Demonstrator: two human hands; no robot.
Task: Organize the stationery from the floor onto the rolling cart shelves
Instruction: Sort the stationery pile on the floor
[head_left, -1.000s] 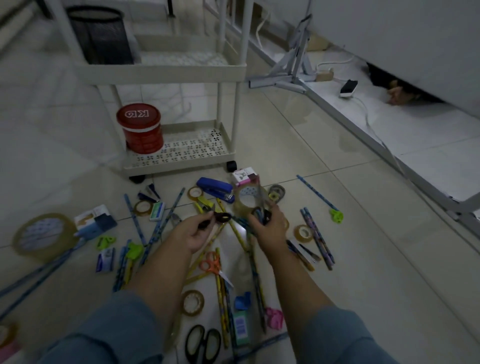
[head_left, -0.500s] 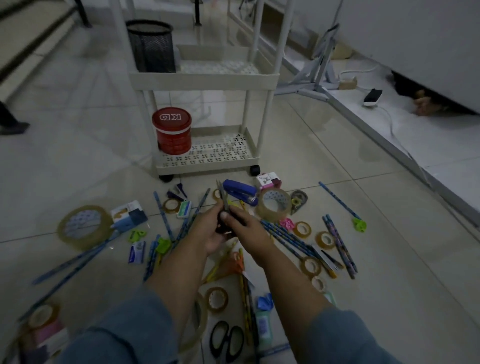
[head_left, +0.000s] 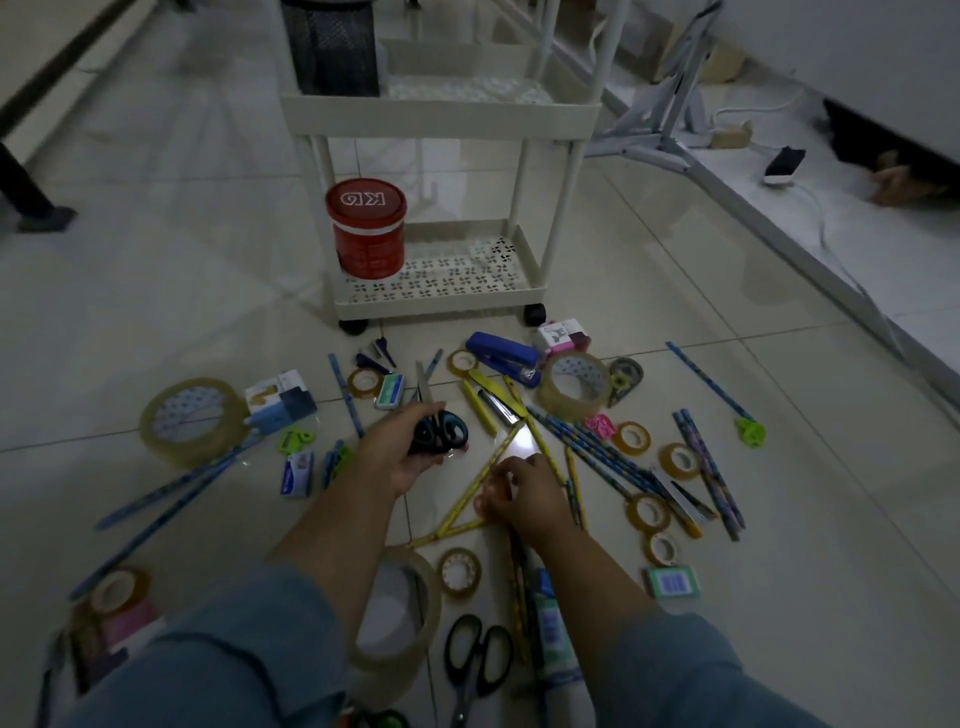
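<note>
Pretty dim shot, so the small stuff is mushy. The white plastic rolling cart (head_left: 441, 119) runs off the top edge, same for the black mesh bin (head_left: 330, 47) on its upper shelf. Left hand (head_left: 397, 460): fingers wrapped round the handles of the black-handled steel scissors (head_left: 436, 434), over the floor clutter at 6 o'clock from the cart. The scissors' long axis runs 6 to 12, tips at 12. Right hand (head_left: 524, 499): fingers curl down onto the clear yellow-edged triangle ruler (head_left: 519, 447). Its fingertips are hidden, so I can't tell if it's actually gripping.
</note>
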